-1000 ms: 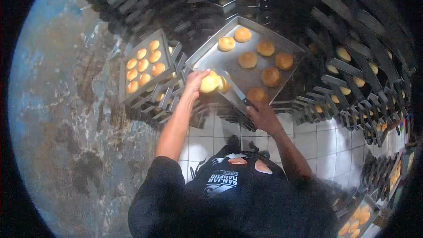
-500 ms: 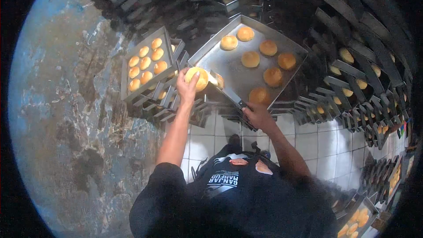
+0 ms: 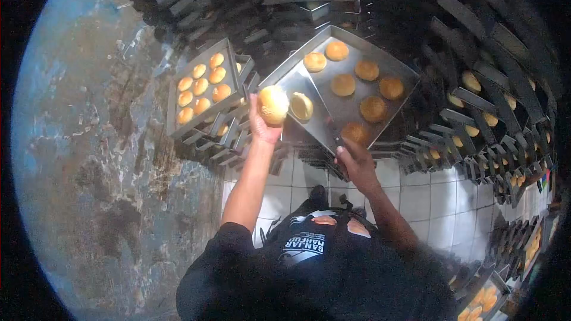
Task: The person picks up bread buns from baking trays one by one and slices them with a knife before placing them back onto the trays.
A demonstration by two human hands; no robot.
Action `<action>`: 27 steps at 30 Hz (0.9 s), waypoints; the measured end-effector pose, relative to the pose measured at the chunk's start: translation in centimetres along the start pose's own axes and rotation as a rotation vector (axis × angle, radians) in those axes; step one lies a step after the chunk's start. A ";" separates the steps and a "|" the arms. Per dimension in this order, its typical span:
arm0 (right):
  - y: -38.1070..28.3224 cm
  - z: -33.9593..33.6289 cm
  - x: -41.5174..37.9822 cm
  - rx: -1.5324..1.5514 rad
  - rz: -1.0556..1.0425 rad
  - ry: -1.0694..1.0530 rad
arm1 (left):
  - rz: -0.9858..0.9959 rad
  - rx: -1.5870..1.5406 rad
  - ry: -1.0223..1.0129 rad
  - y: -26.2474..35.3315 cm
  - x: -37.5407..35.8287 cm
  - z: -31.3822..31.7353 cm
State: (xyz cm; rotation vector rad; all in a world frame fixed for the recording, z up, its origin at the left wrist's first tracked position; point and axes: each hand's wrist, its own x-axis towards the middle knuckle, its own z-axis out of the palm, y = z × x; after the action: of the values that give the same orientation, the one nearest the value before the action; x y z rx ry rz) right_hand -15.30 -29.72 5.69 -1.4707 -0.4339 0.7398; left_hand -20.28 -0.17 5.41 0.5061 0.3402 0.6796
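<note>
My left hand holds a round golden bun at the near left side of a large metal tray. The thumb is along the bun's left side; most fingers are hidden beneath it. A long knife is in my right hand, its dark handle inside the closed fingers. Its thin blade points away over the tray. Between blade and held bun lies a paler bun piece with a flat-looking face. Several whole buns rest farther right on the tray.
To the left, a smaller tray of buns sits on a stack of trays. Dark stacked trays with buns curve around the right and far sides. White floor tiles show below; a worn, stained surface fills the left.
The knife has swung away from the bun in my left hand and now points farther over the tray. My left hand has turned the bun and moved slightly right. The paler piece shows more fully.
</note>
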 end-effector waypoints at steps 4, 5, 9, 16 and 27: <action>-1.1 -0.1 -2.2 -0.201 -0.187 0.079 | -0.049 -0.085 -0.098 -3.9 -0.2 2.6; -1.7 -0.2 -2.5 -0.209 -0.189 0.088 | -0.086 -0.090 -0.129 -4.5 -0.3 3.4; -2.5 -0.8 -3.7 -0.247 -0.182 0.147 | -0.186 -0.106 -0.153 -6.7 -0.1 5.6; -1.1 -2.3 -4.1 -0.445 -0.368 0.239 | -0.281 -0.087 -0.207 -8.8 0.6 6.7; -2.0 -2.4 -3.7 -0.368 -0.251 0.266 | -0.329 0.068 -0.169 -10.5 0.0 6.5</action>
State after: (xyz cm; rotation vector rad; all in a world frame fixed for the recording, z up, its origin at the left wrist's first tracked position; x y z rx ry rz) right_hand -15.89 -33.87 8.11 -1.7900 -0.5564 0.2655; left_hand -11.93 -9.31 5.01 0.5532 0.2798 0.3050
